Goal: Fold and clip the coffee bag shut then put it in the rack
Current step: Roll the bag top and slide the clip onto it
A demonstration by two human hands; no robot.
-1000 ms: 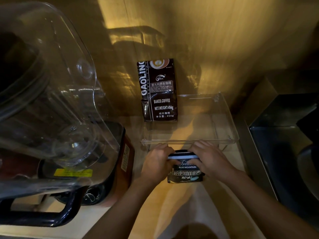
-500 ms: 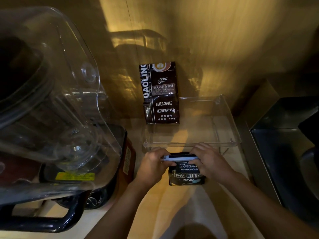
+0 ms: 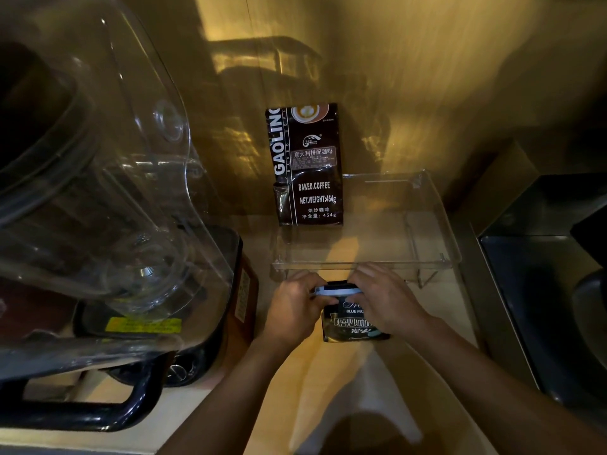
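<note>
A small black coffee bag [image 3: 348, 326] marked "Blue Mountain" stands on the counter just in front of a clear plastic rack [image 3: 364, 266]. Across the bag's folded top lies a pale blue-white clip [image 3: 338, 291]. My left hand [image 3: 294, 310] grips the bag's top left corner and the clip's left end. My right hand [image 3: 387, 300] covers the top right corner and the clip's right end. The bag's upper right face is hidden under my right hand.
A tall brown "Gaoling" coffee bag [image 3: 307, 165] stands in the rack's back left, against the wall. A big clear-lidded blender machine [image 3: 98, 192] fills the left side. A dark metal sink [image 3: 551, 290] lies at the right.
Both hands stay on the bag's top with the clip. The right hand has shifted slightly left over the label. The view has tilted a little.
</note>
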